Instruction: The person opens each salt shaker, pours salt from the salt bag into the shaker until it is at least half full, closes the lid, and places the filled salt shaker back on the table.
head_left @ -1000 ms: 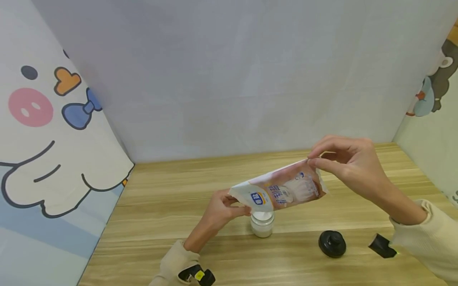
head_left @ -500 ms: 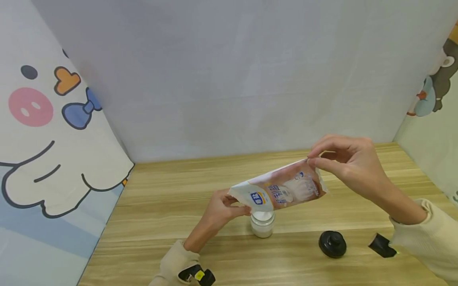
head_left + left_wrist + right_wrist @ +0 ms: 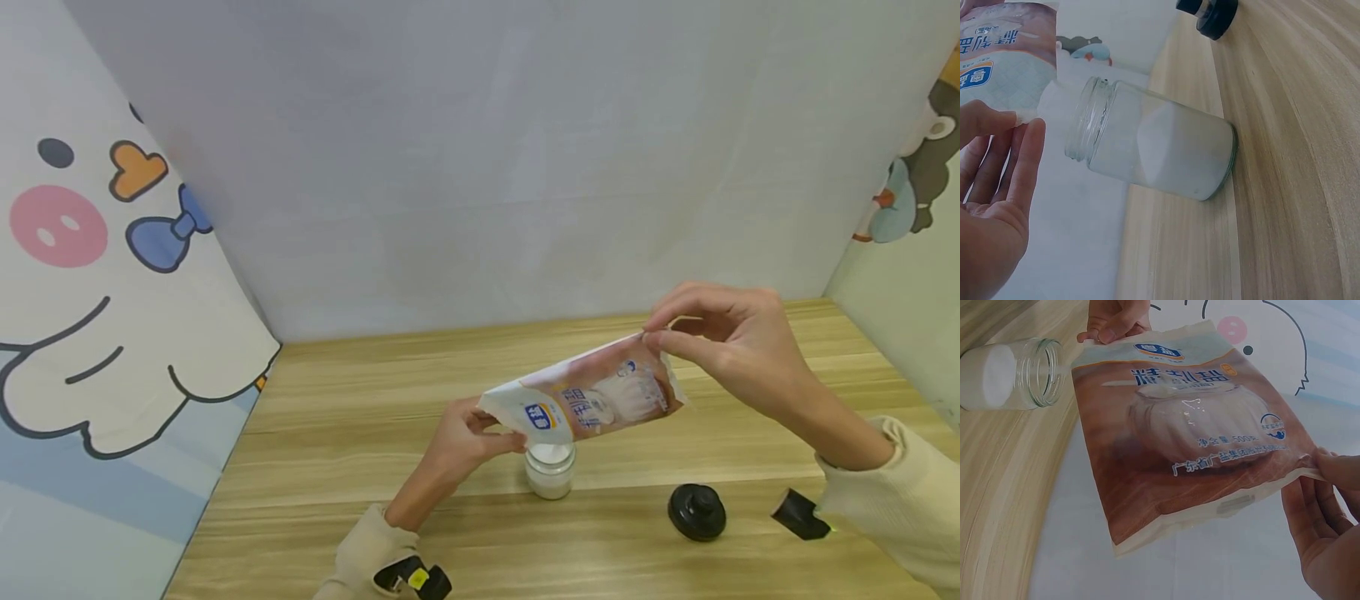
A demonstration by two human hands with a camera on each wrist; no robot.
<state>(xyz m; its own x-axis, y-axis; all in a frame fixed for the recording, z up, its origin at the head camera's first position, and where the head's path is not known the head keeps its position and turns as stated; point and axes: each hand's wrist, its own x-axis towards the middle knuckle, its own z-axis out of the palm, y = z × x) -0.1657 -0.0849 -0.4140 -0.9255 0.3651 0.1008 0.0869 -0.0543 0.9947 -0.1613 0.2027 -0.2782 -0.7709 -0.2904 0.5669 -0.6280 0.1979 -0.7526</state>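
A brown and pale-blue bag of salt [image 3: 600,400] is held tilted above the table, its lower left end over a glass jar [image 3: 550,482]. My left hand [image 3: 462,446] pinches the bag near that end, thumb against fingers. Higher up on the right, my right hand [image 3: 738,346] pinches the bag's far upper corner. White salt [image 3: 1169,147] fills part of the jar, its surface sloping in the left wrist view. A faint white stream shows between the bag's corner and the jar mouth [image 3: 1088,119]. The jar stands upright with no lid on it.
A black lid with a knob [image 3: 697,511] lies on the wooden table [image 3: 337,467], right of the jar. A pale grey wall [image 3: 480,183] rises behind the table. Panels with cartoon pictures [image 3: 67,333] stand on both sides.
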